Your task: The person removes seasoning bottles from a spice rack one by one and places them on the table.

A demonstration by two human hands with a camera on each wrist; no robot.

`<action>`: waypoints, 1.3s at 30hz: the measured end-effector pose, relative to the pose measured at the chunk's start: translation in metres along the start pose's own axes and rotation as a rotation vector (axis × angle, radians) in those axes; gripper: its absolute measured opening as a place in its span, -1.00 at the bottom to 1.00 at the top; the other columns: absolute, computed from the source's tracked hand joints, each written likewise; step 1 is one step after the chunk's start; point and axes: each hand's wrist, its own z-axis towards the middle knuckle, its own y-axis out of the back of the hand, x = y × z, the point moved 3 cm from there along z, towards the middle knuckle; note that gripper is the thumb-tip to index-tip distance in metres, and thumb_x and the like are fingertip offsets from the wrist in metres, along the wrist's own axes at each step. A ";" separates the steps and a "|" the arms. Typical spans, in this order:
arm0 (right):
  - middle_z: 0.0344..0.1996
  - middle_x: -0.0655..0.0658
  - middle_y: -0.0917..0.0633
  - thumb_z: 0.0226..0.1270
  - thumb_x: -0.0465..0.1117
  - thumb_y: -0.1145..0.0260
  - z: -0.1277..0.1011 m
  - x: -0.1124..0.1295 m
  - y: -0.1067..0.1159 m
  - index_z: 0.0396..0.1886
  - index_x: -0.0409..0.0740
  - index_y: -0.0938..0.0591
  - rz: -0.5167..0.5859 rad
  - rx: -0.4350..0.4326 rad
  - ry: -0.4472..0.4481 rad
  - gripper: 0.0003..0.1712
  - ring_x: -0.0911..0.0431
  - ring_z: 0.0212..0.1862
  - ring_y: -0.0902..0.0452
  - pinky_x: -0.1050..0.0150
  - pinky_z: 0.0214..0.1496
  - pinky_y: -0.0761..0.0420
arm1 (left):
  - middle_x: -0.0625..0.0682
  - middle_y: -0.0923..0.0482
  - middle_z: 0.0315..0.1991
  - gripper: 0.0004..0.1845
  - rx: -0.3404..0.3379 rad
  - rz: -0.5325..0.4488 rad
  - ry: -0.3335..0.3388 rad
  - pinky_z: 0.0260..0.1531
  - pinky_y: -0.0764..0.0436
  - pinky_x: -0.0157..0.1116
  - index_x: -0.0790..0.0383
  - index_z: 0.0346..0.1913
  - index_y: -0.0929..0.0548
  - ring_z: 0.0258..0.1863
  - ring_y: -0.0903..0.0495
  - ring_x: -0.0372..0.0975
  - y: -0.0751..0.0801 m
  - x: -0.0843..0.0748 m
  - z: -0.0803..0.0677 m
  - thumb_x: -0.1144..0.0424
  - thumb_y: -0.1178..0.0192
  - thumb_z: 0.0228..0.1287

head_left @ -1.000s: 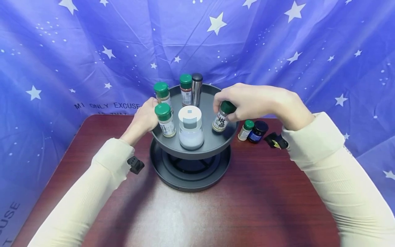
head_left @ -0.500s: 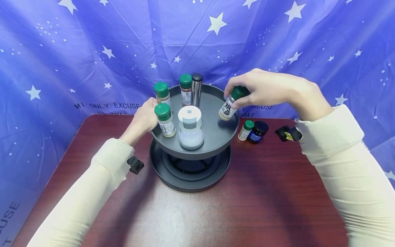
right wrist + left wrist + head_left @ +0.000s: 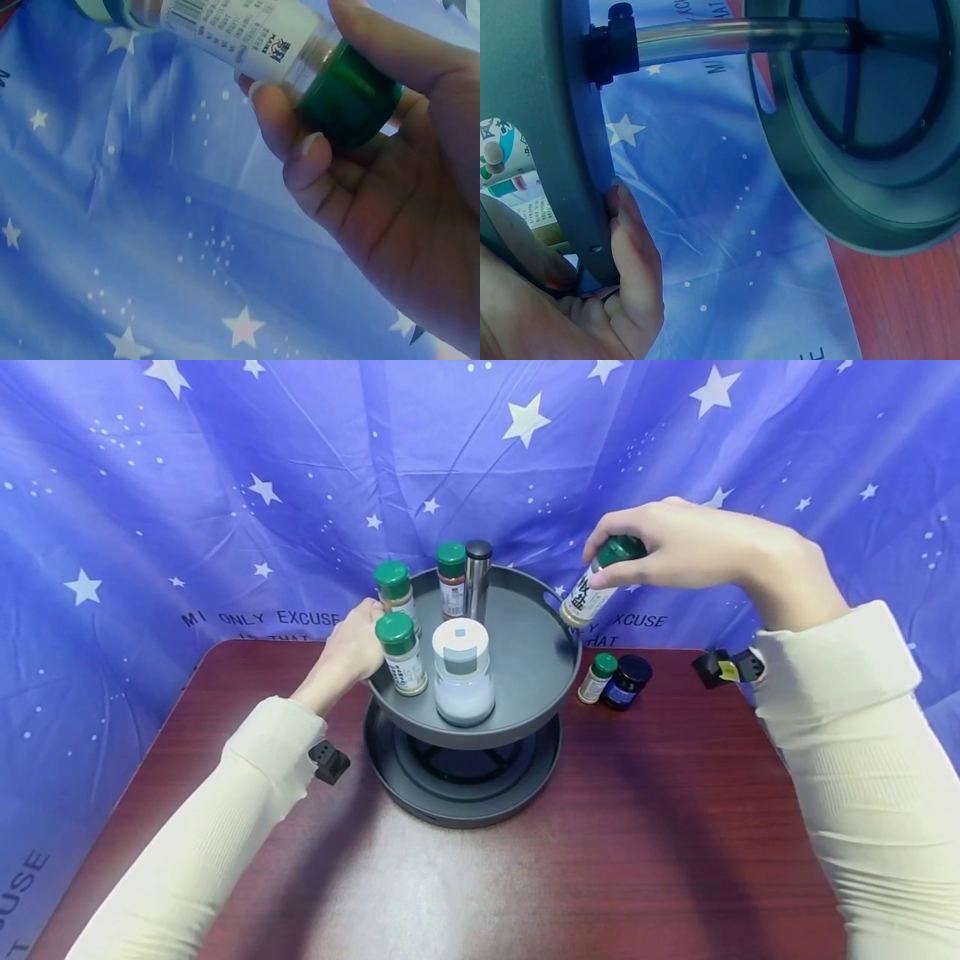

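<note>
A dark grey two-tier turntable rack (image 3: 525,710) stands in the middle of the red-brown table (image 3: 637,860). My right hand (image 3: 675,547) grips a green-capped spice jar (image 3: 596,583) by its cap, tilted in the air just past the upper tray's right rim. The right wrist view shows the fingers curled round that green-capped spice jar (image 3: 300,52). My left hand (image 3: 352,643) holds the upper tray's left rim, thumb and fingers clasping the rim (image 3: 577,187). On the upper tray stand three green-capped jars (image 3: 401,652), a white-lidded salt jar (image 3: 462,670) and a steel shaker (image 3: 477,578).
A small green-capped jar (image 3: 596,677) and a dark blue jar (image 3: 628,680) stand on the table right of the rack. The lower tray (image 3: 457,793) holds nothing visible. A blue star-print cloth (image 3: 225,460) hangs behind and at both sides.
My right hand has lifted the green-capped jar off the upper tray and carried it up and to the right, past the rim. The left hand has stayed on the rim.
</note>
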 end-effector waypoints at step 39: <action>-0.12 -0.30 -0.72 0.31 -0.16 -0.31 0.008 -0.104 -0.019 0.27 -0.28 -0.48 0.018 0.189 -0.216 -0.43 0.01 -0.18 -0.63 0.15 -0.22 -0.53 | 0.27 -0.45 0.24 -0.39 0.006 0.009 0.012 0.22 -0.41 0.14 0.29 0.26 -0.36 0.27 -0.43 0.22 0.000 0.000 0.002 0.01 0.61 0.58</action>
